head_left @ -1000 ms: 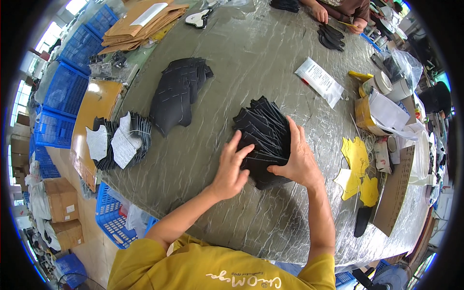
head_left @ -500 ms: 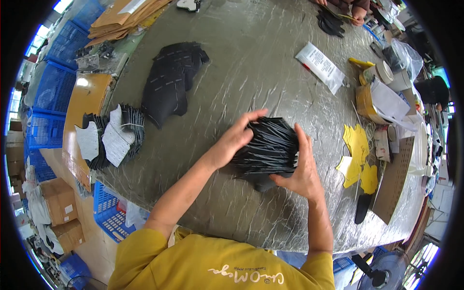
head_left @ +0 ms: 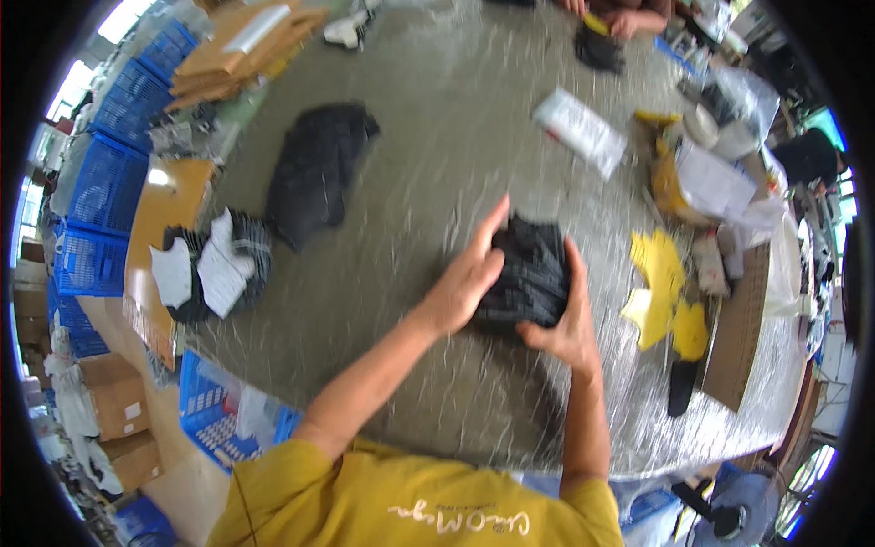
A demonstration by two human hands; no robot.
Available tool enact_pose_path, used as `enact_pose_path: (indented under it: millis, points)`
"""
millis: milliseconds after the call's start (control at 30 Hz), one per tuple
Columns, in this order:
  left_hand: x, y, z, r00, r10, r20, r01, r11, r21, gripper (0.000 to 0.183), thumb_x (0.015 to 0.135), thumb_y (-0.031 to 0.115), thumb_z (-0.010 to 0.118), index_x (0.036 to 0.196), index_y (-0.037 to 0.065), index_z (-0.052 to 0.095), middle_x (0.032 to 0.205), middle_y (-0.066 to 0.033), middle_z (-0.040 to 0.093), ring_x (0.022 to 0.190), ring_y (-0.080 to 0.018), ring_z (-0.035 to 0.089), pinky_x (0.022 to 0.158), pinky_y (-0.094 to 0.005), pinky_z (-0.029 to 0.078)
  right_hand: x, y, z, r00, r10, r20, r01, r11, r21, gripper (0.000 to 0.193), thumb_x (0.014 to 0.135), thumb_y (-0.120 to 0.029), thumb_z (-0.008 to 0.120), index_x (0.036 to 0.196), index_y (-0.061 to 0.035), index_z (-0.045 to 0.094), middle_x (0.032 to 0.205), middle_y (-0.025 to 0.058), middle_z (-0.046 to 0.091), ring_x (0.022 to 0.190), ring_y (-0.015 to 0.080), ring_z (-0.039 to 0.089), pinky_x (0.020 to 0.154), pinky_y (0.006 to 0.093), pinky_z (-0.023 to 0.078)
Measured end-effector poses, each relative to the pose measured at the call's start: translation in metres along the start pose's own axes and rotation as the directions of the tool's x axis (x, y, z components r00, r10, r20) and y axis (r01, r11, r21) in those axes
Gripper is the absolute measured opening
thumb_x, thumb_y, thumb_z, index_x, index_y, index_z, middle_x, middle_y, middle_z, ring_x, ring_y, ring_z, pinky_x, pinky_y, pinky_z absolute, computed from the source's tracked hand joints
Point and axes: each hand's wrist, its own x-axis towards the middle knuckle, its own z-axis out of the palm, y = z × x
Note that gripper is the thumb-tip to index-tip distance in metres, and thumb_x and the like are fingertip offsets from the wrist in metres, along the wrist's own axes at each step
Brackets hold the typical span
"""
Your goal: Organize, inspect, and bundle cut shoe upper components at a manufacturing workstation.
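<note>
A thick stack of thin black cut pieces [head_left: 527, 273] is between my two hands above the middle of the table, its many edges facing up. My left hand [head_left: 463, 284] presses its left side, index finger pointing away from me. On the right side, my right hand [head_left: 567, 324] wraps round it, thumb at the near edge and fingers along the far right. The picture is slightly blurred here, and the stack's underside is hidden. Farther left lies a flat pile of black pieces [head_left: 319, 169]. Tied bundles of black and grey-white pieces [head_left: 223, 273] sit at the table's left edge.
Yellow cut pieces [head_left: 658, 283] and a black strip [head_left: 681, 387] lie to the right, beside a cardboard piece [head_left: 740, 337] and containers. A white packet [head_left: 581, 132] is farther off. Across the table, another person's hands [head_left: 624, 23] hold dark pieces. Blue crates [head_left: 109, 182] stand left.
Both hands have squeezed the stack narrower, its fanned edges now closer together. My left hand has moved right. The whole view has also shifted a little.
</note>
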Motion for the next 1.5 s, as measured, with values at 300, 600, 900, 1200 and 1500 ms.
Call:
enact_pose_path:
  millis: [300, 600, 900, 1200, 1500]
  points:
    - [-0.007, -0.028, -0.029, 0.997, -0.071, -0.012, 0.065, 0.962, -0.266, 0.081, 0.105, 0.054, 0.041, 0.16, 0.0, 0.017, 0.155, -0.0178, 0.037, 0.14, -0.0263, 0.039, 0.12, -0.041, 0.023, 0.008, -0.005, 0.012, 1.0, -0.031, -0.001, 0.031, 0.986, -0.163, 0.113, 0.053, -0.015, 0.081, 0.154, -0.0008, 0.032, 0.136, 0.0218, 0.049, 0.128, 0.0376, 0.051, 0.113, 0.0439, 0.039]
    - [-0.026, -0.069, -0.029, 0.991, 0.135, -0.026, -0.112, 0.904, 0.413, 0.056, 0.091, -0.004, 0.051, 0.146, 0.004, 0.05, 0.144, -0.0132, 0.057, 0.136, -0.0261, 0.051, 0.117, -0.0375, 0.036, -0.003, 0.006, 0.015, 0.988, 0.137, -0.074, -0.124, 0.98, 0.158, 0.115, 0.055, -0.019, 0.079, 0.156, 0.0014, 0.028, 0.141, 0.0169, 0.052, 0.13, 0.0268, 0.053, 0.114, 0.0374, 0.037]
    - [-0.016, -0.064, -0.007, 0.992, -0.11, -0.068, 0.086, 0.953, -0.291, 0.053, 0.099, -0.004, 0.044, 0.152, 0.003, 0.04, 0.139, -0.0129, 0.055, 0.131, -0.0187, 0.052, 0.111, -0.0328, 0.041, -0.021, 0.043, 0.002, 0.918, 0.385, -0.09, -0.231, 0.706, 0.669, 0.083, 0.064, -0.022, 0.077, 0.139, 0.0027, 0.05, 0.122, 0.0143, 0.065, 0.108, 0.0285, 0.067, 0.1, 0.0395, 0.054]
    - [-0.013, -0.03, 0.001, 0.937, 0.314, -0.156, -0.291, 0.944, 0.152, 0.03, 0.103, 0.012, 0.046, 0.124, 0.001, 0.062, 0.117, -0.01, 0.062, 0.115, -0.021, 0.059, 0.105, -0.0346, 0.043, -0.061, 0.058, 0.038, 0.852, 0.522, 0.035, -0.113, 0.119, 0.986, 0.069, 0.065, -0.016, 0.073, 0.131, 0.0002, 0.061, 0.124, 0.0147, 0.068, 0.111, 0.0328, 0.067, 0.106, 0.0417, 0.052]
    - [-0.03, -0.04, -0.001, 0.897, 0.279, -0.343, -0.242, 0.959, 0.149, 0.022, 0.1, 0.012, 0.048, 0.082, 0.001, 0.053, 0.077, -0.0072, 0.052, 0.072, -0.0192, 0.049, 0.07, -0.0335, 0.042, -0.064, 0.031, 0.063, 0.836, 0.546, 0.054, -0.128, 0.099, 0.987, 0.066, 0.074, -0.018, 0.076, 0.134, 0.0002, 0.058, 0.125, 0.0143, 0.068, 0.11, 0.0289, 0.068, 0.099, 0.0406, 0.056]
